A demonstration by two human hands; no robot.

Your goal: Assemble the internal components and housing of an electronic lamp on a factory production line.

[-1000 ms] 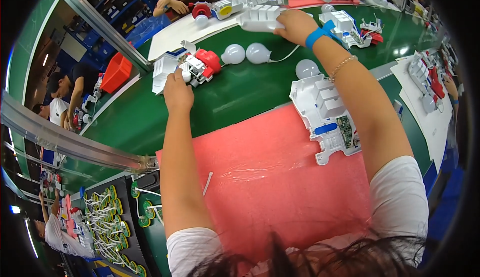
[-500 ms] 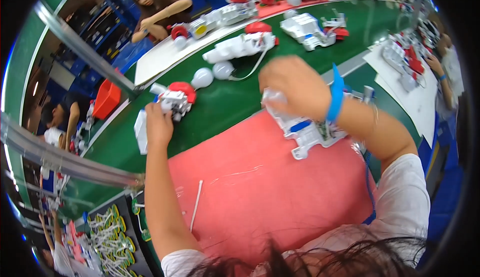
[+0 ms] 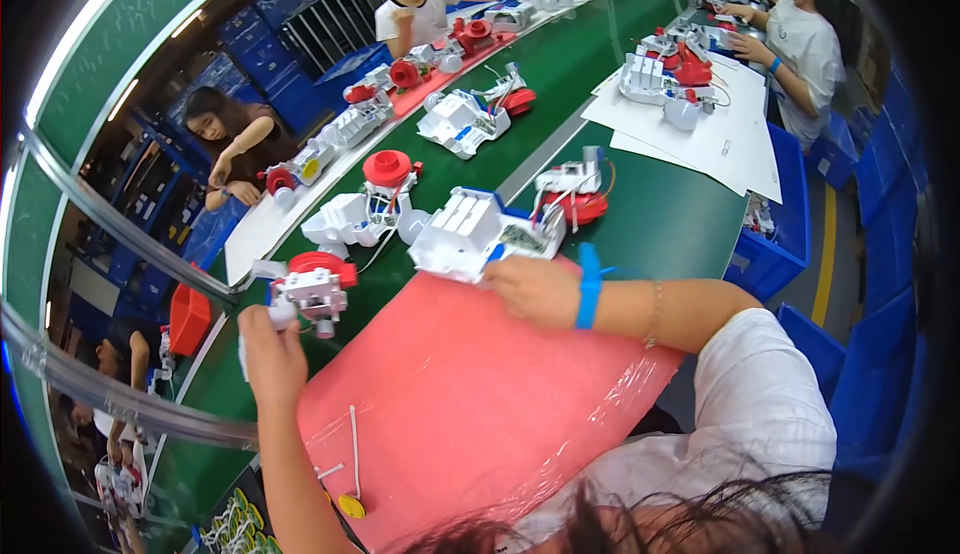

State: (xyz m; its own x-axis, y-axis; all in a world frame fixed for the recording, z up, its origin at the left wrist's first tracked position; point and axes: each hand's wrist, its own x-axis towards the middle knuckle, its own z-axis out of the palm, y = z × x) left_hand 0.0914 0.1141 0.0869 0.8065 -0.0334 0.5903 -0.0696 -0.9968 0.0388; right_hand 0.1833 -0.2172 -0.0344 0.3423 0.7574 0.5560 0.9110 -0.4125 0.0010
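Observation:
My left hand (image 3: 272,354) is closed on the white end of a red-and-white plastic assembly (image 3: 318,292), at the left above the green belt. Beyond the pink mat, my right hand (image 3: 535,289) has its fingers closed at the near edge of an open white plastic housing (image 3: 455,239). A green circuit board (image 3: 525,239) shows inside that housing. Wires run from it to a red-and-white motor-like part (image 3: 578,194) on its far right. Another white unit with a red round top (image 3: 388,168) lies between and beyond my hands.
The pink mat (image 3: 450,374) covers my near work surface, with a white cable and yellow disc (image 3: 352,505) on it. More white housings (image 3: 465,124) lie on the green belt (image 3: 560,74). A metal rail (image 3: 130,209) crosses the left side. Co-workers sit across and at right, near blue bins (image 3: 775,244).
The view has turned to the right. My right hand has come down from above the white housing to its near edge, and the housing now lies beyond the mat. My left hand stays at its assembly.

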